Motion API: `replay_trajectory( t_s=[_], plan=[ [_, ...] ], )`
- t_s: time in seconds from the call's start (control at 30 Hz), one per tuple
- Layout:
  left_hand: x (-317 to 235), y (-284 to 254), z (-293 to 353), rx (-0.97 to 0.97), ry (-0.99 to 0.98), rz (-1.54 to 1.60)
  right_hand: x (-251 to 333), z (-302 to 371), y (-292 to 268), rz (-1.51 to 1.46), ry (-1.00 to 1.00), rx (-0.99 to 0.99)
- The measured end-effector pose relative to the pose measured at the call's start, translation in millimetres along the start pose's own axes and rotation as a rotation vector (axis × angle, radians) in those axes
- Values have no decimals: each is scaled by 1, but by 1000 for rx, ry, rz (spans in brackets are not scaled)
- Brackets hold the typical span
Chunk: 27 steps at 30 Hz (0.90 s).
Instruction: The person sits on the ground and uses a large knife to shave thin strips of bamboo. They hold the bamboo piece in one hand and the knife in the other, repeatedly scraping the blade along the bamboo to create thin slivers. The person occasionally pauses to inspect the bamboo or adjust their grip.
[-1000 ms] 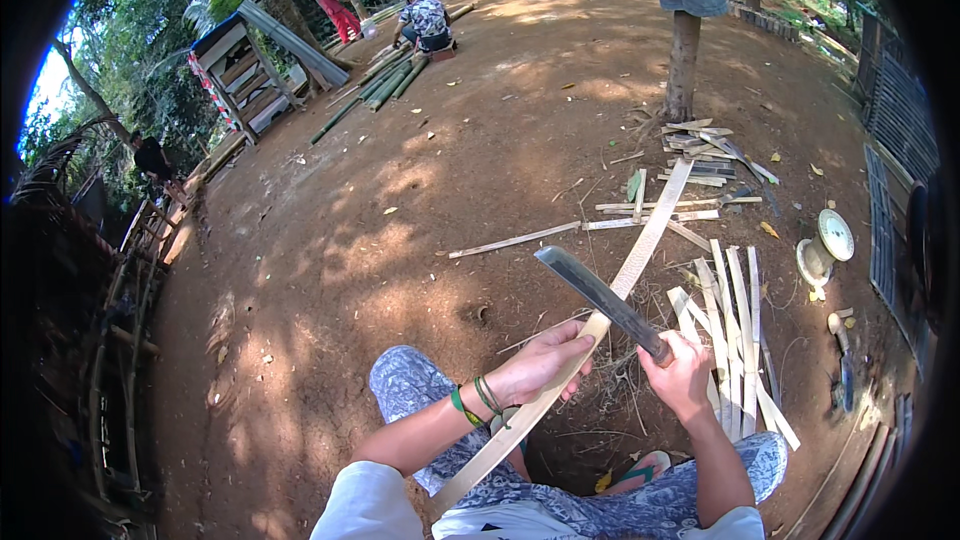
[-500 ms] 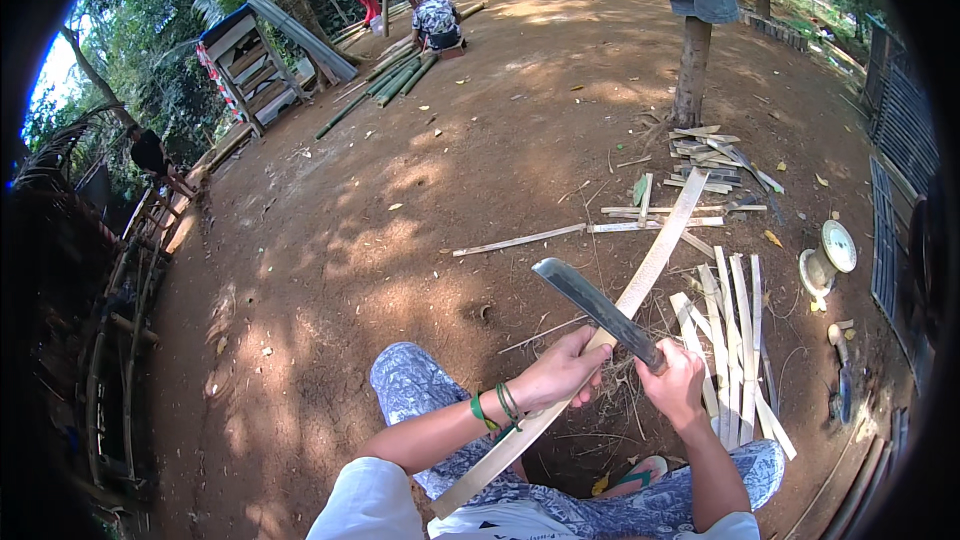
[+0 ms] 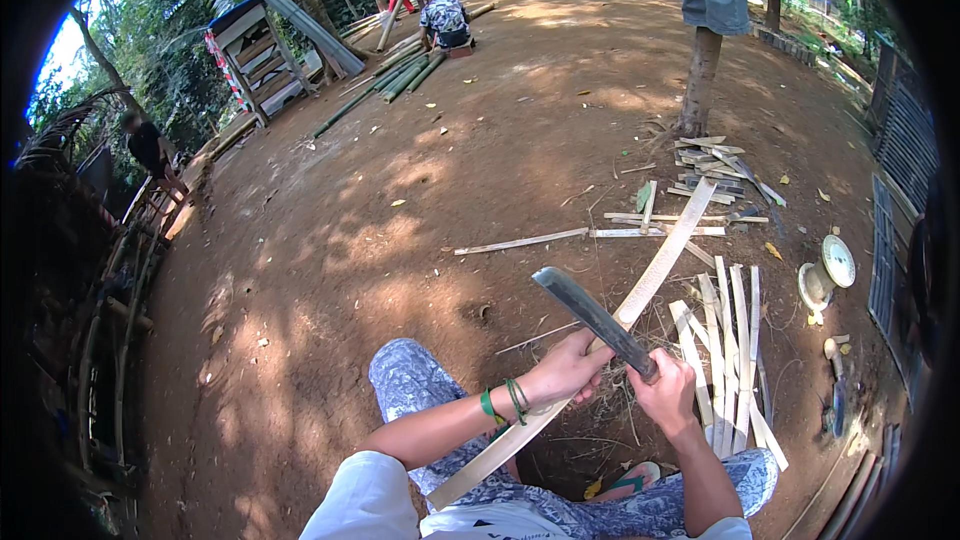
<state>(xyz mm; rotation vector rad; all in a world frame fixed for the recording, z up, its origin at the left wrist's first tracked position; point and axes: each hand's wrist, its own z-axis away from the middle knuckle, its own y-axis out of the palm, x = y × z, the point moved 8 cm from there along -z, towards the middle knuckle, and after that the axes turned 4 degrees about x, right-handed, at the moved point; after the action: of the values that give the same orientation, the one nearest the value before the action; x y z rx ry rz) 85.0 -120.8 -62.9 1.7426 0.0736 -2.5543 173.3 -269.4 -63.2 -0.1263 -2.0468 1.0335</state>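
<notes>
My left hand point(image 3: 562, 372) is closed around a long, pale bamboo strip point(image 3: 664, 258), which slants from my lap up toward the right. In my right hand point(image 3: 664, 392) is the handle of a machete point(image 3: 590, 314). Its dark, broad blade points up and left and crosses over the strip just beyond my left fingers. Whether the edge touches the strip, I cannot tell. My legs in blue patterned trousers point(image 3: 412, 380) are folded under the work.
Several split bamboo strips point(image 3: 738, 360) lie right of my right hand, with more offcuts point(image 3: 708, 165) by a tree trunk point(image 3: 701, 85). A pale spool point(image 3: 826, 273) and a tool point(image 3: 835, 390) lie farther right. People point(image 3: 444, 18) work near green bamboo poles point(image 3: 405, 78).
The machete and my right hand have shifted slightly left and down, with the grip on the strip much the same. Far off, a person in red has bent over and an upright pole now leans.
</notes>
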Motion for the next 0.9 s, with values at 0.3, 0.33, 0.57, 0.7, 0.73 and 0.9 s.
replay_trajectory(
  t_s=[0.3,0.33,0.57,0.7,0.73,0.9],
  plan=[
    [1,-2,4,-41,-12,-44,1,0,1,28,-11,-16],
    [1,-3,4,-45,-10,-47,3,0,0,30,-4,-7],
    [-1,-2,9,-12,-1,-60,3,0,0,38,17,0],
    [4,-2,12,7,-3,-62,-2,-1,-1,75,7,-46],
    [4,-2,13,10,-16,-58,-3,-1,-2,78,-2,-63],
    [5,-3,19,-5,-34,-55,-5,-2,-2,64,-2,-74]
  ],
)
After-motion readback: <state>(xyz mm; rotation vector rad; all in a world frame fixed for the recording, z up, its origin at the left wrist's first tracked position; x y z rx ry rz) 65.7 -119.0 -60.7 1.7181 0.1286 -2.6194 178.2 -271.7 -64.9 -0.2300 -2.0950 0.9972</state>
